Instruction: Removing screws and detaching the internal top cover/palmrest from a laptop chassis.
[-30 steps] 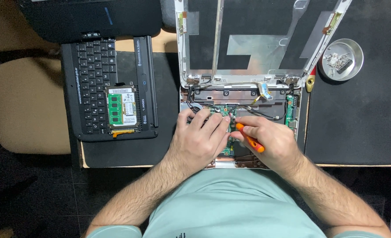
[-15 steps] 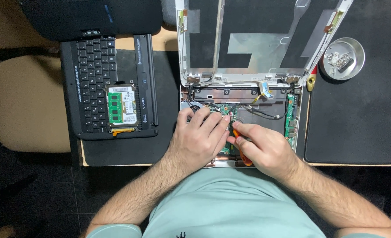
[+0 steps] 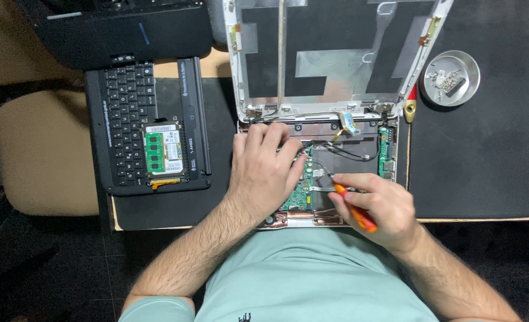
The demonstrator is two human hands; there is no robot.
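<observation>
Opened laptop base (image 3: 360, 156) lies at the near edge of the black work mat (image 3: 485, 161), its bare lid shell (image 3: 330, 53) tipped back, the green motherboard (image 3: 300, 188) exposed in the middle. Left hand (image 3: 263, 170) lies flat over the left part of the base, fingers spread and loose, gripping nothing, palm pressing on the chassis and partly over the board. Right hand (image 3: 379, 206) is clenched around an orange-handled screwdriver (image 3: 354, 209), tip pointed at the board's right edge beside thin black cables (image 3: 351, 154). Whether the tip sits in a screw head cannot be made out. Risks as I judge them: a slip of the tip could gouge the board or nick those cables; the left palm's weight could flex the board; a freed screw could drop into the chassis instead of the metal dish (image 3: 452, 77), well off to the right. The removed keyboard (image 3: 148, 128), memory module (image 3: 155, 152) resting on it, sits apart at left, out of harm.
</observation>
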